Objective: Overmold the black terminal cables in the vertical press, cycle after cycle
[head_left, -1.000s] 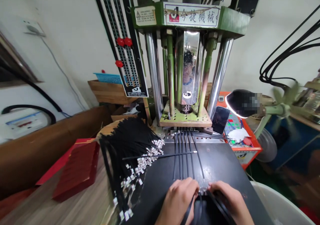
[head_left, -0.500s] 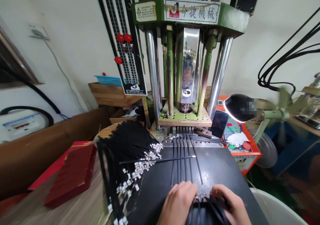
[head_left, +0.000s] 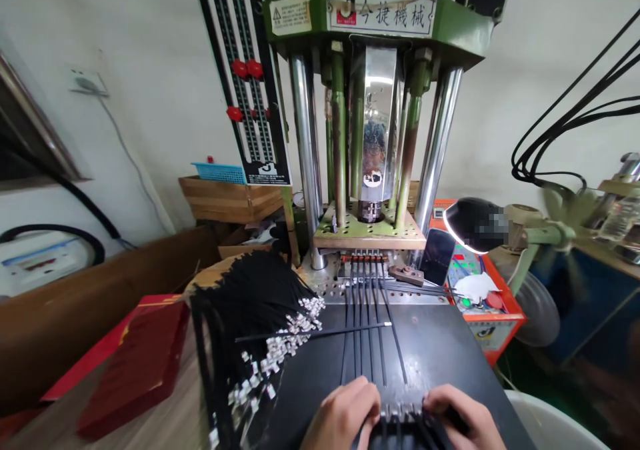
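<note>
Low on the dark work surface [head_left: 425,343] lies a slotted metal strip [head_left: 401,411] with black cables running from it towards me. At the strip's left end is my left hand [head_left: 345,413], fingers curled; what they grip is hidden. My right hand [head_left: 465,415] is closed at the right end, with a black cable under its fingers. Ahead, several black cables [head_left: 371,353] run from under the plate [head_left: 370,239] of a green press. One loose cable [head_left: 325,332] lies across them. On the left is a heap of black cables [head_left: 260,283] with silvery-white connector ends [head_left: 280,357].
A dark red box [head_left: 135,370] lies on the wooden table at left. To the right are a phone [head_left: 439,257], a lit lamp [head_left: 477,225], a spinning fan [head_left: 557,237] and an orange control box [head_left: 493,330]. A white tub [head_left: 550,420] is at lower right.
My left hand has shifted slightly left, uncovering more of the strip's left end. More of the gap under the press plate shows, with an orange-red bar in it. The view has moved slightly.
</note>
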Available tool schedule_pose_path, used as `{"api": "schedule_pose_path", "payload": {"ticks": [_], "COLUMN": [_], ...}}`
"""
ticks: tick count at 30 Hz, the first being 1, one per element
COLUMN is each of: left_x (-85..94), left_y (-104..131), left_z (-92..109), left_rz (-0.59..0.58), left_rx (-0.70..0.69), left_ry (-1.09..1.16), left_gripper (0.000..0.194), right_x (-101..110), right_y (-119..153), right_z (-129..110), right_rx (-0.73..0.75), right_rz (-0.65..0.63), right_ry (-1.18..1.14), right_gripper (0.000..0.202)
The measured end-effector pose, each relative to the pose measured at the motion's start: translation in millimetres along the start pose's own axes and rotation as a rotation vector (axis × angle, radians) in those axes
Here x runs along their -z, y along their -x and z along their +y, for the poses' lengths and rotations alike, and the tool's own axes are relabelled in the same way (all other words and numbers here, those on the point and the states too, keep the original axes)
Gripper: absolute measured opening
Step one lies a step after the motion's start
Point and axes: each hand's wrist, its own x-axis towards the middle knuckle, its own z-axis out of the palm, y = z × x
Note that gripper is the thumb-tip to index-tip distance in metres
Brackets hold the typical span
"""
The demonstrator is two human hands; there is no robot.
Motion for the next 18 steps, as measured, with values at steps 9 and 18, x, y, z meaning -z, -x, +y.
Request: {"api": "schedule_pose_path", "payload": {"ticks": [9, 18], "left_x": [34.5, 137.4], "left_y": [2, 26], "left_z": [-14, -74], "left_rz": [-0.12, 0.605], "left_rx": [0.165, 0.51], "left_ry": [0.144, 0.695], "left_gripper": [0.02, 0.06], "right_x": [12, 26], "right_y": [12, -57], "right_z": [-21, -40], "right_rx": [0.11, 0.096], "right_rz": [0.092, -0.155], "right_ry": [0.16, 0.315], "right_gripper": [0.021, 0.027]}}
